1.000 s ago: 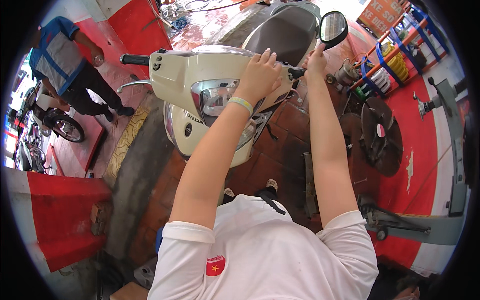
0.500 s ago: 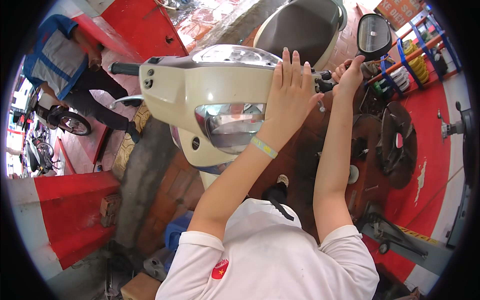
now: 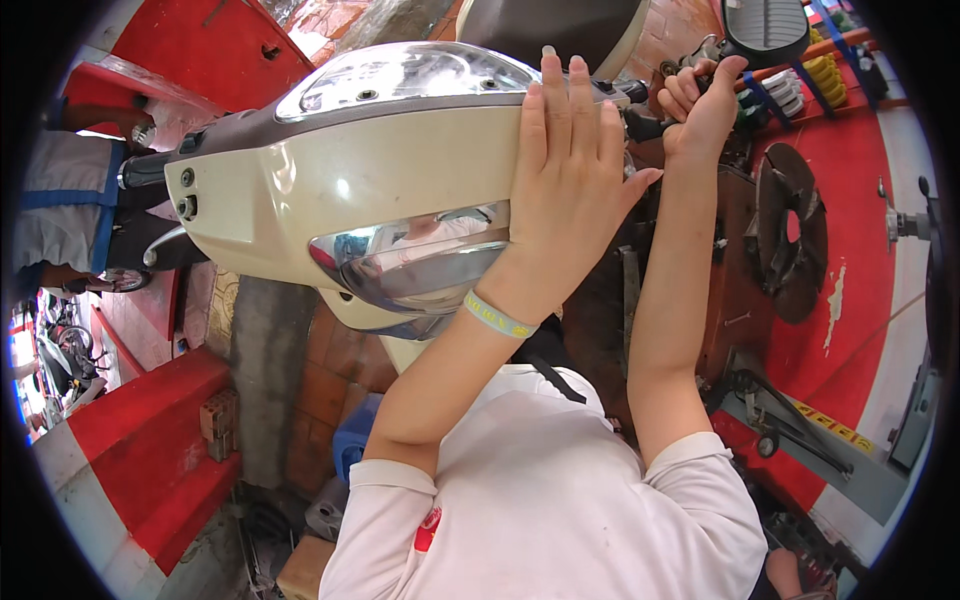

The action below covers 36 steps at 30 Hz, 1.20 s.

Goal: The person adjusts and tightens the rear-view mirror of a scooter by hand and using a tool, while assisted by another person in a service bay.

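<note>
The front of a cream scooter (image 3: 400, 160) fills the middle of the view, with its clear headlight (image 3: 425, 260) and a glossy clear cover (image 3: 400, 75) on top. Flat against the right part of its front panel lies my left hand (image 3: 570, 170), fingers stretched and holding nothing. My right hand (image 3: 705, 112) is closed around the scooter's right handlebar end, just below the round-cornered mirror (image 3: 765, 25); the fingers partly hide the grip. At the far left of the scooter, the other handlebar grip (image 3: 143, 170) sticks out freely.
At left, another person's grey and blue shirt (image 3: 65, 205) is close to the left grip. Red and white low walls (image 3: 150, 450) stand at lower left. A metal stand with a small wheel (image 3: 800, 440) is at lower right, and a dark disc (image 3: 787, 235) leans against the red wall.
The scooter's front has come closer and shifted left, with both my hands still on it. The other person now appears lower and nearer the left grip.
</note>
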Available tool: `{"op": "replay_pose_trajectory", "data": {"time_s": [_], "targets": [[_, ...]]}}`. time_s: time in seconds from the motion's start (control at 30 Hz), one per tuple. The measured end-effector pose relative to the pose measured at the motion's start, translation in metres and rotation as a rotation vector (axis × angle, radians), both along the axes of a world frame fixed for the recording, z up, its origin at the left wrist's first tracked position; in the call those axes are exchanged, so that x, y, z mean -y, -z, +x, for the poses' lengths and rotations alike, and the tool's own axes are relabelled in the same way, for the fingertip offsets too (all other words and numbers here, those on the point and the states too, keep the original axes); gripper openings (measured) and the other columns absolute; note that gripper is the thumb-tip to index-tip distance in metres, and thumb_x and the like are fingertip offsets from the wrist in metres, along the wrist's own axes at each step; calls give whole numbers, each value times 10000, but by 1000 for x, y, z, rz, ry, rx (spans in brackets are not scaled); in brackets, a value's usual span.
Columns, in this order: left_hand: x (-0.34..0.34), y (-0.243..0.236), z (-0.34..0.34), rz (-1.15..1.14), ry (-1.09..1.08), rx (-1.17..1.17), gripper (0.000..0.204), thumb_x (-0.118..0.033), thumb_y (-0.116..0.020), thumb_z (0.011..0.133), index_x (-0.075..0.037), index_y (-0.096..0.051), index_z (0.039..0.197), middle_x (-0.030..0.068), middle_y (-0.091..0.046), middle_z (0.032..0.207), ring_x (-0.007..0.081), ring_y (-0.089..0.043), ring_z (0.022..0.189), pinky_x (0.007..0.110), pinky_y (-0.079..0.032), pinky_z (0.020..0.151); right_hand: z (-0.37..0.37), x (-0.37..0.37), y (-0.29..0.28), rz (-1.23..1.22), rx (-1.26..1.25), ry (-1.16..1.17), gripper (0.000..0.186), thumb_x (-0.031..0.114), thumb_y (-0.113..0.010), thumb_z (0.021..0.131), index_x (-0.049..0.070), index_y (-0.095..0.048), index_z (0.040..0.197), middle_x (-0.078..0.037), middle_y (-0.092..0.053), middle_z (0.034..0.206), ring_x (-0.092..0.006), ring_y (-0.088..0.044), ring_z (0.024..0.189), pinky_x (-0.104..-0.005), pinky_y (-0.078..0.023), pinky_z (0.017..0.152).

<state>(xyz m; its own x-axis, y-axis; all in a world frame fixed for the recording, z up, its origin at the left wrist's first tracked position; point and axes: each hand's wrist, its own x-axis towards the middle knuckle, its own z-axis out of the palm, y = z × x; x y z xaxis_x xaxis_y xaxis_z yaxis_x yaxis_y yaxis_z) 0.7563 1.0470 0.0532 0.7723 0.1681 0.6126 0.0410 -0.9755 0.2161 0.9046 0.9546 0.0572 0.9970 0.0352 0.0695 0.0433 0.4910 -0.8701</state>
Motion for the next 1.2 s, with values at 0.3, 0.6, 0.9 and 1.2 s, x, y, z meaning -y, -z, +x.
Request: {"op": "replay_pose_trajectory", "data": {"time_s": [0.3, 0.6, 0.9, 1.2], "targets": [[-1, 1, 1, 54, -17, -7, 528, -492, -585, 765, -61, -579, 1070, 198, -409, 1321, 364, -264, 1299, 459, -231, 1031, 2, 6, 5, 139, -27, -145, 479, 548, -504, 831, 83, -456, 729, 11, -347, 512, -64, -254, 382, -207, -174, 359], [0, 5, 2, 67, -35, 51, 501, -462, -557, 802, -45, -583, 1079, 212, -404, 1318, 371, -221, 1312, 461, -199, 1038, -5, 16, 12, 323, -245, 180, 383, 412, -458, 921, 144, -344, 672, 44, -311, 514, -73, -227, 394, -233, -195, 394], [-1, 0, -2, 66, -29, 32, 401, -395, -557, 813, -77, -603, 1052, 174, -413, 1324, 345, -227, 1313, 446, -193, 1043, -44, 22, 25, 582, -117, 104, 320, 384, -408, 941, 67, -451, 918, -66, -464, 732, -149, -453, 619, -308, -445, 622], [2, -3, -3, 65, -16, 22, 256, -273, -566, 787, -80, -615, 948, 165, -419, 1320, 329, -253, 1309, 433, -224, 1047, -24, 30, 36, 624, -134, 98, 334, 412, -412, 928, 91, -473, 857, -56, -499, 789, -191, -516, 772, -388, -468, 784]]}}
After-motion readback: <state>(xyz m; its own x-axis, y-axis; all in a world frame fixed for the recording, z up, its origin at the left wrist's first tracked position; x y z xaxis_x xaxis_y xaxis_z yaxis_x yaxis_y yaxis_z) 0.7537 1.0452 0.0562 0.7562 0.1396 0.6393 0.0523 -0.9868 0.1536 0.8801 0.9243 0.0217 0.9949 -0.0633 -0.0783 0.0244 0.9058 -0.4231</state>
